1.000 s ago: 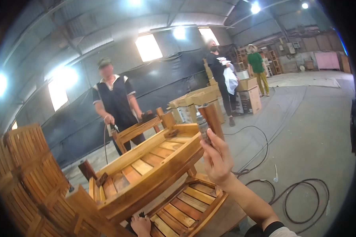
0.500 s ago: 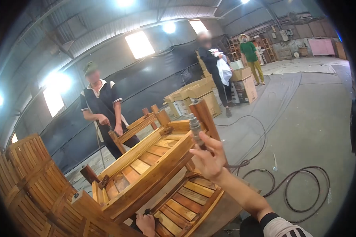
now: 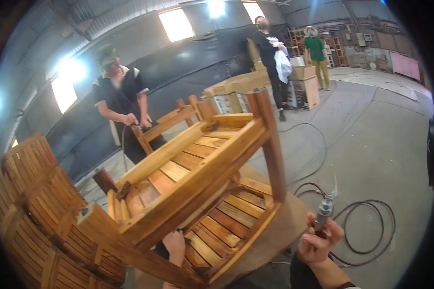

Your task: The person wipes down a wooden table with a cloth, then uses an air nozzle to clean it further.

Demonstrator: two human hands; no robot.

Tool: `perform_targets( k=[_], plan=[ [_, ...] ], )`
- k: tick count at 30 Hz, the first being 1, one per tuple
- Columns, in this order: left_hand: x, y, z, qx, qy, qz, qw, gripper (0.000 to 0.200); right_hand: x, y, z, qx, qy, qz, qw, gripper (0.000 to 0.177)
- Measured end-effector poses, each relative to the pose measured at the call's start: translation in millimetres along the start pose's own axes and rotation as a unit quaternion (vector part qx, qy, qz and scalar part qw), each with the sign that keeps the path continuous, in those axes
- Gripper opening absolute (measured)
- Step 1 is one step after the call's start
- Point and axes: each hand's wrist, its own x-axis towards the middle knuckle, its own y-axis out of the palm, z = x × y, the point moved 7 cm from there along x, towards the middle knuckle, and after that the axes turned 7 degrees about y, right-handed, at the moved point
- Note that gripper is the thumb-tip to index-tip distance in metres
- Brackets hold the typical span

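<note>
My right hand is closed around a silver cylindrical metal fitting with a stepped top, held upright at the lower right. Its lower end is hidden in my fingers. Below the upper frame of the wooden furniture piece, my left hand is curled, its knuckles close to the rail. A dark thing shows beside that hand, but what the fingers grip is hidden. The wooden piece has slatted panels, thick side rails and a tall post at its right end.
Slatted wooden panels stand at the left. A co-worker handles a wooden frame across from me. Two other people stand farther back near cardboard boxes. A dark hose lies coiled on the floor at the right.
My right hand has moved down and right with the metal fitting, away from the post. My left hand appears slightly higher against the wooden frame. The view has shifted a little.
</note>
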Motion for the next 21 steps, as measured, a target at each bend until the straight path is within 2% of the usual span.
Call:
perform_targets(
  k=[2, 3, 4, 6, 7, 8, 9, 11, 13, 16, 19, 21],
  plan=[
    [-0.5, -22.7, -8.0, -0.025, 0.023, -0.016, 0.999, 0.025, -10.6, -30.6, 2.9, -0.035, 0.026, -0.09, 0.995, 0.02],
    [0.2, -20.3, -6.9, -0.007, 0.007, 0.005, 1.0, 0.024, -16.1, -43.7, 5.8, -0.057, 0.038, -0.137, 0.988, 0.02],
    [-3.2, -11.9, -4.3, -0.002, 0.025, -0.031, 0.999, 0.025, -25.7, -51.7, 7.5, -0.067, 0.031, -0.198, 0.978, 0.022],
    [-5.9, -16.6, -8.7, -0.049, 0.0, -0.015, 0.999, 0.023, -24.7, -62.4, 14.7, -0.059, -0.01, -0.152, 0.987, 0.021],
    [-8.0, -17.6, -10.1, -0.055, 0.001, -0.03, 0.998, 0.02, -29.5, -64.7, 15.5, -0.052, -0.013, -0.165, 0.985, 0.02],
    [-11.5, 22.4, 13.1, -0.107, -0.043, -0.066, 0.991, 0.016, -34.2, -67.2, 16.5, -0.044, -0.017, -0.179, 0.983, 0.019],
    [-7.4, 0.8, -2.8, -0.025, -0.008, -0.007, 1.0, 0.015, -38.9, -69.9, 17.8, -0.036, -0.02, -0.192, 0.981, 0.018],
    [-2.8, -13.8, -8.3, -0.025, -0.056, 0.024, 0.998, 0.017, -40.8, -71.9, 17.7, -0.018, 0.004, -0.233, 0.972, 0.017],
    [-3.6, -6.0, -5.8, -0.016, -0.066, 0.009, 0.998, 0.019, -41.2, -70.3, 17.4, 0.001, 0.029, -0.283, 0.959, 0.017],
    [-3.4, 2.2, -1.7, -0.016, -0.083, 0.027, 0.996, 0.02, -34.7, -70.0, 17.2, -0.003, 0.024, -0.226, 0.974, 0.027],
    [1.2, 8.7, 0.6, -0.029, -0.091, 0.051, 0.994, 0.02, -34.2, -67.4, 17.2, -0.023, 0.034, -0.159, 0.986, 0.014],
    [-0.2, 17.7, 3.9, -0.06, -0.084, 0.027, 0.994, 0.019, -36.6, -67.4, 16.0, 0.005, 0.043, -0.173, 0.984, 0.014]
  ],
)
